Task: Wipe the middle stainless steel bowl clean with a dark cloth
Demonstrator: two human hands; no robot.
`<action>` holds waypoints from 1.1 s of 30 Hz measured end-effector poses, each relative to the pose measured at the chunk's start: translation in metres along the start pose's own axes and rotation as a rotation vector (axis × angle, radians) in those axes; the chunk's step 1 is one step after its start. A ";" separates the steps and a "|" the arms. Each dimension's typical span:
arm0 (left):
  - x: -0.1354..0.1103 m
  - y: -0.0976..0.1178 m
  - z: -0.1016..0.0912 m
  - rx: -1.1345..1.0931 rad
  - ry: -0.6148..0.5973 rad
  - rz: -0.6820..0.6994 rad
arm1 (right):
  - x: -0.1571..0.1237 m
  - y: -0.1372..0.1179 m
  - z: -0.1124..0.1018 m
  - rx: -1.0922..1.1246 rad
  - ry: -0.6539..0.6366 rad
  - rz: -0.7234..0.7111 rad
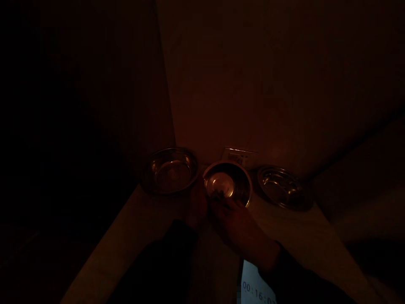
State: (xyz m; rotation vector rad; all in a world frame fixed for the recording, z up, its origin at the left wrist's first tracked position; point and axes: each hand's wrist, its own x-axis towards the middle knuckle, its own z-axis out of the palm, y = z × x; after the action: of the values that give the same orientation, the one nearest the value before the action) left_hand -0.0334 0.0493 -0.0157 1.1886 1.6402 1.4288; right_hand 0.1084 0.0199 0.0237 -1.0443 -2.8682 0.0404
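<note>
Work at the deep, round, shiny metal bowl [242, 179] looks under way; how much is done or left cannot be told in this gloom. The bowl sits just beyond the right grip [232, 219], whose fingers bend over its near rim; the left grip [196, 207] is beside its left edge. Whether either is clasping anything, I cannot tell. The bowl seems upright, its floor glinting coppery, its inner right wall dark, with small dark shapes by the right fingertips.
</note>
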 end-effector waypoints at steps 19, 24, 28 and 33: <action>-0.001 -0.011 0.004 -0.061 0.025 0.018 | 0.003 0.001 -0.012 0.135 -0.017 -0.018; 0.000 -0.006 0.002 -0.088 -0.002 -0.033 | 0.000 0.003 -0.008 0.182 0.014 -0.027; -0.002 0.004 0.003 -0.160 -0.024 -0.070 | -0.021 0.018 -0.020 0.032 -0.089 -0.049; -0.001 0.006 0.003 -0.194 -0.046 -0.078 | -0.015 0.013 -0.018 0.025 -0.079 -0.052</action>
State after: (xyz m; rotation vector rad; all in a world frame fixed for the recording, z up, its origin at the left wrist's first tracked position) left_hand -0.0286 0.0492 -0.0103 1.0293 1.4645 1.4633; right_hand 0.1296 0.0200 0.0402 -0.9852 -2.9557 0.1169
